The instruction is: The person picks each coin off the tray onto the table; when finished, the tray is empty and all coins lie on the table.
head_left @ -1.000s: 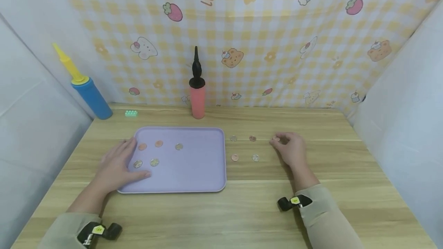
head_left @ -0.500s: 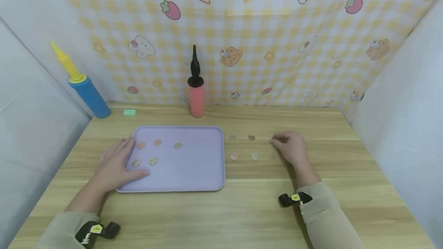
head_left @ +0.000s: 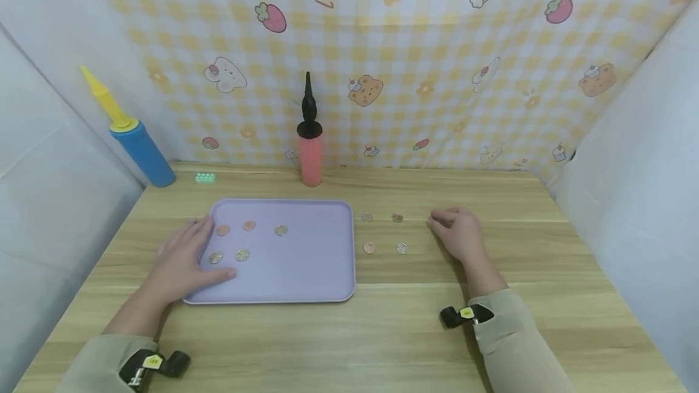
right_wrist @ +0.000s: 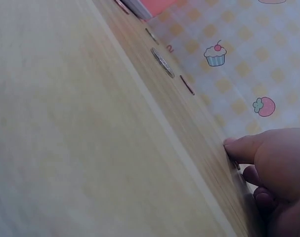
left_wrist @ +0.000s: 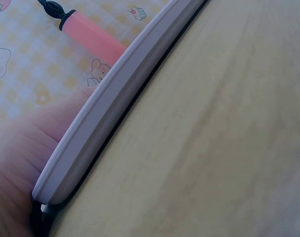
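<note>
My left hand [head_left: 177,265] rests over the left rim of a lilac tray [head_left: 306,272], thumb stretched over its inside. Several coins lie in the tray, among them a silver coin [head_left: 281,230] and a copper coin [head_left: 249,225]. My right hand [head_left: 459,236] is low over the table, right of the tray, its thumb and fingers pinching a coin [right_wrist: 235,162] seen edge-on in the right wrist view. Fingers mostly hide that coin in the head view. Between tray and right hand lie more coins, such as a copper coin [head_left: 369,248] and a silver coin [head_left: 401,248].
At the back stand a pink hand pump [head_left: 312,159] with a black nozzle and a blue pump [head_left: 143,153] with a yellow nozzle, leaning left. A small green toy brick [head_left: 205,178] lies behind the tray. A checked cloth [head_left: 437,47] hangs behind the wooden table [head_left: 327,344].
The coin at my right fingertips showed in the head view one second ago and is now covered by the fingers. The left hand and the tray stay put; the head view shifts slightly.
</note>
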Tool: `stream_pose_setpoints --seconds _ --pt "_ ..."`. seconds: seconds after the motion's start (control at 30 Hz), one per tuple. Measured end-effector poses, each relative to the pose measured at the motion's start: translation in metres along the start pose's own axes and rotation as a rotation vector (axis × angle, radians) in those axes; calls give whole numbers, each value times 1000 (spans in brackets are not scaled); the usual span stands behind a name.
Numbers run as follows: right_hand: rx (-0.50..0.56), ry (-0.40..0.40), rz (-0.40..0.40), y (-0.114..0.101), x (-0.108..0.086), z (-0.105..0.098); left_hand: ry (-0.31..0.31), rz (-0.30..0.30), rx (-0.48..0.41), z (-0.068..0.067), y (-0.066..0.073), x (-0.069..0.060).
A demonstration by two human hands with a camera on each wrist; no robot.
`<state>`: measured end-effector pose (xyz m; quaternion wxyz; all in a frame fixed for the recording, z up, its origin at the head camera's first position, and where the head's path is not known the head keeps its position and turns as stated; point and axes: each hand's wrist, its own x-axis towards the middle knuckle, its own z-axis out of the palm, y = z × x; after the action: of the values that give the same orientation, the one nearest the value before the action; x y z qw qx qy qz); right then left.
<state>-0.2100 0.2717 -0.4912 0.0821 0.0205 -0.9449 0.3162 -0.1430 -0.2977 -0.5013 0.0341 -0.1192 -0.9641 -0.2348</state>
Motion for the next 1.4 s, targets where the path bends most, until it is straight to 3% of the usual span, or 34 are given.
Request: stream_pose_setpoints --seconds 0.47,0.7,0.9,1.1,1.27,1.4 --pt "-14 61 -67 3 -2 2 19 25 -12 2 4 3" --pt "23 160 -133 0 -1 10 20 26 -1 0 1 4" --pt "103 310 -173 -4 -2 18 19 29 -7 1 -2 3" --pt "30 429 -452 -37 -5 44 28 29 -3 2 -7 2" --pt "7 410 -630 -90 -21 79 25 26 5 2 -7 3" --pt "-35 350 -690 -129 -31 100 15 20 7 1 -6 4"
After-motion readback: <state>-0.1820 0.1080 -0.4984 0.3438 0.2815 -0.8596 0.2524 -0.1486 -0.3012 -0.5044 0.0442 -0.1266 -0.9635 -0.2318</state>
